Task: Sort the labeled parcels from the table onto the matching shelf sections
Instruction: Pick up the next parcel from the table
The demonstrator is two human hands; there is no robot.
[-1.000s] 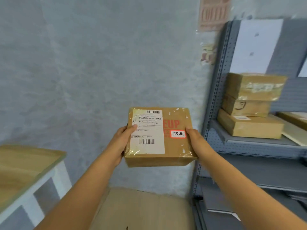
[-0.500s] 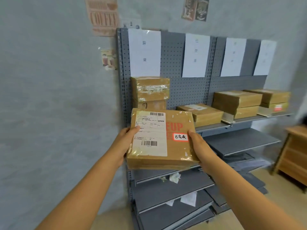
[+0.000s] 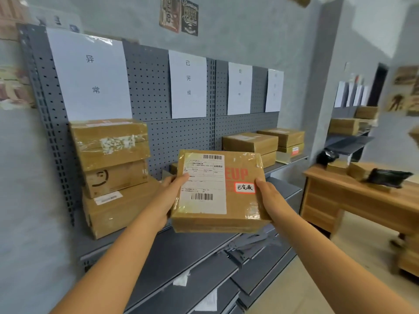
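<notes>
A flat brown parcel (image 3: pixel 235 207) with a white shipping label and a small red-framed tag reading 已完成 is held up in front of the grey shelf unit (image 3: pixel 158 137). My left hand (image 3: pixel 174 189) grips its left edge, thumb on the label. My right hand (image 3: pixel 269 198) grips its right edge beside the tag. Behind and above the parcel hangs the paper sign 已完成 (image 3: pixel 188 85). The sign 异常 (image 3: pixel 90 75) hangs over the left section. A box on the shelf behind the parcel is mostly hidden.
A stack of three boxes (image 3: pixel 111 171) fills the left section. More boxes (image 3: pixel 263 143) sit in the right sections under two further paper signs. Lower shelf boards (image 3: pixel 181 257) hold loose paper slips. A wooden desk (image 3: pixel 362 200) with parcels stands at the right.
The view has swung right and closer to the shelf, so the left stack and signs loom larger and the desk appears. The parcel stays gripped in both hands.
</notes>
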